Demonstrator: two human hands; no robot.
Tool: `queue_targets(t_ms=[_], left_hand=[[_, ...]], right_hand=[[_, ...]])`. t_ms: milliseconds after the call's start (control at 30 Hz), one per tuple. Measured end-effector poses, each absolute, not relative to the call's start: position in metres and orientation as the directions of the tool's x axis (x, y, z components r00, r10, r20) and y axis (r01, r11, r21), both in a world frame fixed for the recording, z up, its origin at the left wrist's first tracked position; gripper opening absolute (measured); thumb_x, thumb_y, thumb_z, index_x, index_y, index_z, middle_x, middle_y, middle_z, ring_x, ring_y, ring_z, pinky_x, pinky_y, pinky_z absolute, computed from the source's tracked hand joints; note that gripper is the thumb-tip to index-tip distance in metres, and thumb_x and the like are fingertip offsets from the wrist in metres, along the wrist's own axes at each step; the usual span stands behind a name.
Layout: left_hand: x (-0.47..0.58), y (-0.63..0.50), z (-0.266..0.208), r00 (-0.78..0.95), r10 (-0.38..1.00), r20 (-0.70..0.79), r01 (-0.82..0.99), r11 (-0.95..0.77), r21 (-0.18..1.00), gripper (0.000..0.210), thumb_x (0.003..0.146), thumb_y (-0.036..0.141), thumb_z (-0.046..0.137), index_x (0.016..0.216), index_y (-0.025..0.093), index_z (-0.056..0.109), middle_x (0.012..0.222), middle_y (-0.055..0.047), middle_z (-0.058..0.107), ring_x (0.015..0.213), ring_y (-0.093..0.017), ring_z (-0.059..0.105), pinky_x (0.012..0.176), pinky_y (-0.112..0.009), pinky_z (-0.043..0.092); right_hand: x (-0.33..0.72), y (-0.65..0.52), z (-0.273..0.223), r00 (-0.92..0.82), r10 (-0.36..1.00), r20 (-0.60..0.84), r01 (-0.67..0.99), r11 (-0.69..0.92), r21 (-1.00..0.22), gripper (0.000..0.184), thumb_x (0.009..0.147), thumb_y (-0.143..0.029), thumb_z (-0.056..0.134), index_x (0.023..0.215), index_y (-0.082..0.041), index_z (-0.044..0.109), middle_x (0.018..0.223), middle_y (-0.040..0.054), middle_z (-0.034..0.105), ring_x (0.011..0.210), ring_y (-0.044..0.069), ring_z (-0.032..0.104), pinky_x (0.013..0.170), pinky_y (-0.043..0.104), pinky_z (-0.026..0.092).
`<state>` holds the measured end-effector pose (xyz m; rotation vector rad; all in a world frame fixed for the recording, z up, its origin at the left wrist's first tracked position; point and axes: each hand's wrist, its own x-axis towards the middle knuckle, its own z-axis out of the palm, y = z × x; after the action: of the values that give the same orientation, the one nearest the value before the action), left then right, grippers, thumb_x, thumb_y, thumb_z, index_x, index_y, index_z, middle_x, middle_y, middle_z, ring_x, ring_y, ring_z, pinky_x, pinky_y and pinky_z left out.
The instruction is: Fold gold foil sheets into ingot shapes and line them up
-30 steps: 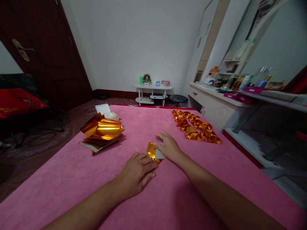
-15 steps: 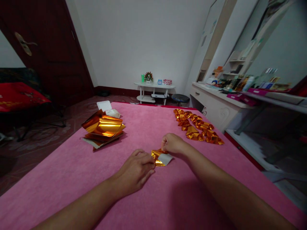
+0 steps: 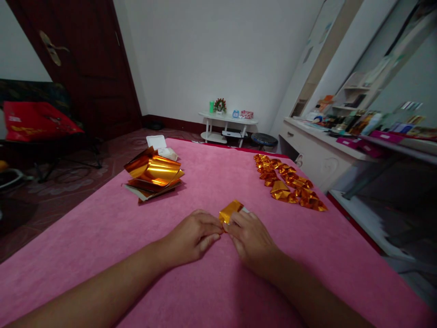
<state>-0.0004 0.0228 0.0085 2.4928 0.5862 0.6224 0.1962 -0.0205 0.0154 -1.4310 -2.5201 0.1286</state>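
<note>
A partly folded sheet of gold foil paper (image 3: 231,210) lies on the pink cloth (image 3: 211,282), with a bit of its pale backing showing at the right. My left hand (image 3: 196,234) rests at its left edge, fingertips pressed together on the near left corner. Over the near right part lies my right hand (image 3: 251,237), thumb and fingers pinching the paper and hiding much of it. The two hands' fingertips almost meet at the near edge. A stack of flat gold foil sheets (image 3: 160,171) sits to the left, and folded gold foil pieces (image 3: 280,190) lie in rows to the right.
Behind the foil stack are a white open box (image 3: 156,141) and a pale packet (image 3: 169,154). A white side table (image 3: 228,117) and a dark round stool (image 3: 264,139) stand beyond the far edge. A white dresser (image 3: 309,146) runs along the right.
My right hand has come down from the foil's far side to its near right part. The pale flap is now mostly covered. My left hand keeps its place, and the view has shifted slightly.
</note>
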Motion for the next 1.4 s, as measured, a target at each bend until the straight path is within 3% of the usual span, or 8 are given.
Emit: queue_targets(t_ms=[133,300,433,667,833,1000,1267,1400], left_hand=[[-0.003,0.027,0.005,0.727,0.613,0.310,0.306,-0.694,0.652,0.027,0.091,0.014,0.042,0.102,0.019,0.065,0.093,-0.004,0.067,0.087,-0.014,0.059,0.081,-0.028,0.044],[-0.001,0.023,0.000,0.757,0.569,0.322,0.387,-0.787,0.481,0.030,0.087,0.012,0.047,0.107,0.025,0.065,0.104,-0.004,0.065,0.099,-0.019,0.056,0.085,-0.035,0.041],[0.000,0.019,0.000,0.755,0.581,0.304,0.422,-0.785,0.453,0.025,0.088,0.014,0.048,0.100,0.023,0.067,0.098,-0.004,0.066,0.095,-0.020,0.057,0.081,-0.035,0.040],[-0.002,0.016,-0.002,0.698,0.639,0.325,0.383,-0.716,0.584,0.039,0.066,-0.005,0.046,0.090,0.018,0.066,0.088,-0.002,0.067,0.085,-0.017,0.059,0.082,-0.033,0.042],[0.002,0.016,0.003,0.704,0.644,0.300,0.397,-0.707,0.585,0.031,0.079,0.005,0.046,0.102,0.017,0.063,0.089,-0.005,0.063,0.085,-0.017,0.055,0.078,-0.031,0.044],[0.005,0.017,0.001,0.707,0.639,0.304,0.413,-0.721,0.556,0.018,0.085,0.014,0.050,0.090,0.017,0.067,0.088,-0.005,0.061,0.086,-0.017,0.054,0.077,-0.030,0.044],[0.008,0.012,-0.002,0.759,0.539,0.366,0.406,-0.830,0.382,0.022,0.090,0.021,0.047,0.103,0.018,0.065,0.096,-0.008,0.067,0.092,-0.020,0.059,0.085,-0.036,0.044],[0.013,0.016,-0.001,0.761,0.536,0.365,0.441,-0.841,0.315,0.021,0.092,0.024,0.046,0.093,0.019,0.067,0.084,-0.007,0.067,0.085,-0.019,0.060,0.080,-0.034,0.044]], right_hand=[[0.197,-0.019,0.013,-0.470,0.871,0.143,0.839,0.491,-0.232,0.018,0.083,-0.009,0.047,0.087,-0.018,0.063,0.087,0.0048,0.054,0.083,0.018,0.043,0.073,0.031,0.030],[0.197,-0.019,0.013,-0.460,0.878,0.133,0.846,0.479,-0.234,0.018,0.082,-0.007,0.047,0.084,-0.018,0.061,0.085,0.0042,0.054,0.081,0.017,0.043,0.071,0.031,0.030],[0.197,-0.020,0.011,-0.445,0.886,0.131,0.856,0.464,-0.226,0.018,0.082,-0.008,0.047,0.084,-0.019,0.061,0.087,0.0043,0.054,0.081,0.018,0.042,0.071,0.031,0.029],[0.196,-0.022,0.015,-0.432,0.894,0.120,0.860,0.449,-0.245,0.018,0.082,-0.008,0.047,0.083,-0.019,0.062,0.086,0.0040,0.054,0.082,0.017,0.044,0.072,0.031,0.030],[0.195,-0.021,0.016,-0.427,0.894,0.133,0.856,0.447,-0.258,0.017,0.084,-0.011,0.048,0.083,-0.019,0.063,0.086,0.0036,0.055,0.082,0.017,0.045,0.071,0.031,0.030],[0.195,-0.017,0.013,-0.389,0.909,0.147,0.857,0.416,-0.303,0.016,0.086,-0.019,0.052,0.074,-0.018,0.062,0.080,0.0021,0.054,0.080,0.016,0.046,0.072,0.029,0.032],[0.197,-0.012,0.002,-0.285,0.944,0.165,0.833,0.329,-0.446,0.024,0.085,-0.017,0.050,0.063,-0.019,0.060,0.073,0.0009,0.053,0.072,0.014,0.050,0.066,0.026,0.036],[0.206,0.004,0.002,-0.111,0.950,0.293,0.800,0.260,-0.541,0.016,0.083,-0.014,0.049,0.081,-0.020,0.064,0.088,0.0027,0.058,0.084,0.015,0.054,0.075,0.027,0.041]])
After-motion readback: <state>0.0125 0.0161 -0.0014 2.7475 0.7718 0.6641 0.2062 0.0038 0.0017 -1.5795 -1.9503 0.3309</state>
